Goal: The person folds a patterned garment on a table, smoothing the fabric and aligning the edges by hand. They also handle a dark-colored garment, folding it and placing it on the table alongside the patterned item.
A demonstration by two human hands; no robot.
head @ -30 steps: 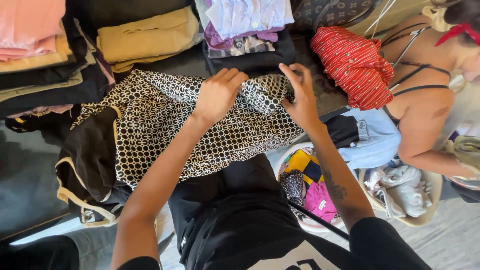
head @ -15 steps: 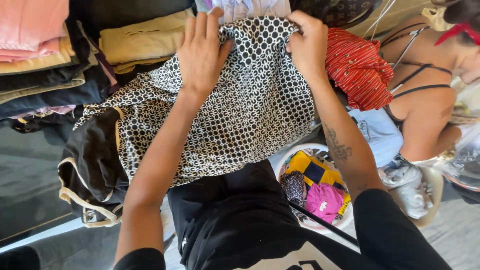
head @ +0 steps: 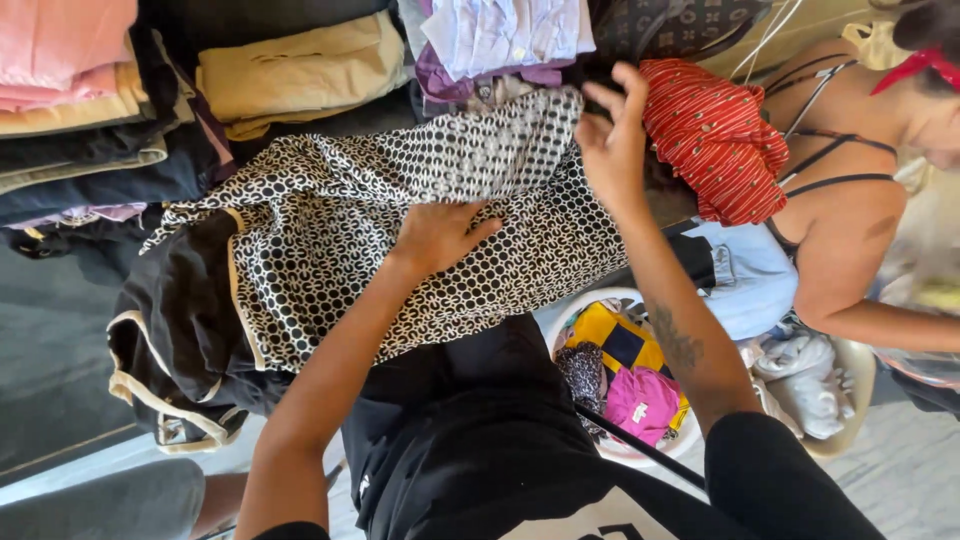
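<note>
**Patterned garment folded over**

The black-and-white dotted fabric garment (head: 400, 240) now lies spread lower across the tabletop than a moment ago. Left hand (head: 437, 235) presses it flat, open; right hand (head: 612, 140) pinches its upper edge, folding it down.

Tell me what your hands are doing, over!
Left hand flat on black-and-white patterned garment. Right hand pinching its top edge. Red striped cloth right beside.

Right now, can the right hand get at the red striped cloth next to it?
Probably yes. The right hand is raised at the patterned garment's top edge, and the red striped cloth lies right beside it with nothing between them.
</note>
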